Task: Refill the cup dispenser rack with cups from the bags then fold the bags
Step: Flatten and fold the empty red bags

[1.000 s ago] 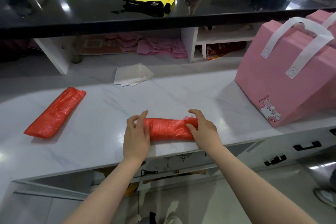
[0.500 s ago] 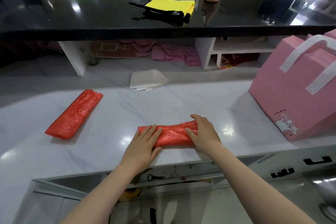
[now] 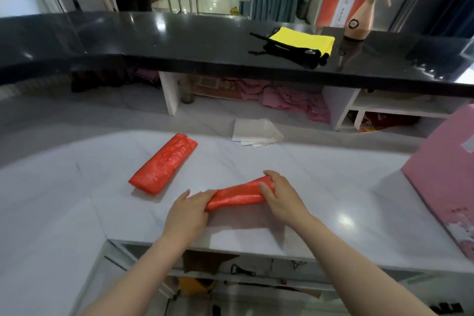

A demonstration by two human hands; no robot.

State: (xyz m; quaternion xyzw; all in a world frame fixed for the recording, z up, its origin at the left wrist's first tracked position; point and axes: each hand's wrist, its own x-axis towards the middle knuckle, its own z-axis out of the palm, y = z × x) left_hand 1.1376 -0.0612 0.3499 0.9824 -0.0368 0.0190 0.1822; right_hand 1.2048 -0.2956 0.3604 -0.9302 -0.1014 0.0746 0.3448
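On the white counter (image 3: 77, 213), close to its near edge, I have the second red bag (image 3: 237, 195) pressed into a narrow folded strip, one hand at each end. My worry is the plastic: it looks thin and slick, so I judge it will spring open the moment I ease off, and a careless push could slide it off the edge. My left hand (image 3: 188, 213) is curled around the strip's left end, fingers wrapped over the top and closed on it. My right hand (image 3: 280, 199) is half closed over the right end, fingertips (image 3: 264, 185) pinning the plastic down. Beside them, farther left and well apart, the first folded bag (image 3: 164, 163) lies flat. I see no cup rack from this view.
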